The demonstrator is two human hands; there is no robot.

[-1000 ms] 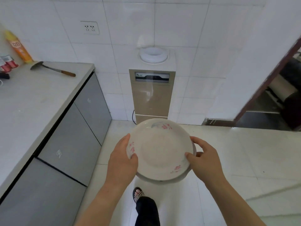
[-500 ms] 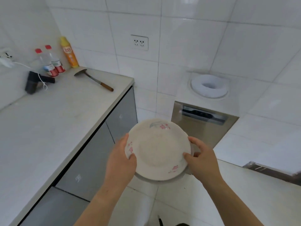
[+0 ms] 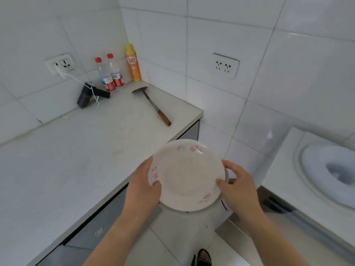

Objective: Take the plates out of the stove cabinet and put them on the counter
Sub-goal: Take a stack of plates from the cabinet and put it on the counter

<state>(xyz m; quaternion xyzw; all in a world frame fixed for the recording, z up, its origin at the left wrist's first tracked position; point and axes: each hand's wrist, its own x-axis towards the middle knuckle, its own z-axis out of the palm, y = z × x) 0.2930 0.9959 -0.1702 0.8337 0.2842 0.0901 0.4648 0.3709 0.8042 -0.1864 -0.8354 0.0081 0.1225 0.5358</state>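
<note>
View from above of a kitchen corner with white tiled walls. Two bare forearms reach forward from the bottom edge, elbows apart, hands level with each other. Between them is a small stack of plates (image 3: 187, 175), at least two: the top one is white with pink flowers, and the rim of another shows beneath it.

The left hand (image 3: 143, 191) grips the stack's left edge, thumb curled over the top rim and fingers hidden underneath. The right hand (image 3: 237, 187) grips the right edge the same way, thumb on the rim, fingers curled round the side. The plates are held in the air above the floor, just beside the front edge of the pale table (image 3: 67, 160), not touching it.

At the back of the table stand two clear bottles (image 3: 105, 73) with red caps and one yellow bottle (image 3: 133, 64). One metal spatula (image 3: 153, 106) with a wooden handle lies near them. One black device (image 3: 90, 95) with a white cord lies by a wall socket (image 3: 60, 63); a second socket (image 3: 226, 66) is on the other wall.
</note>
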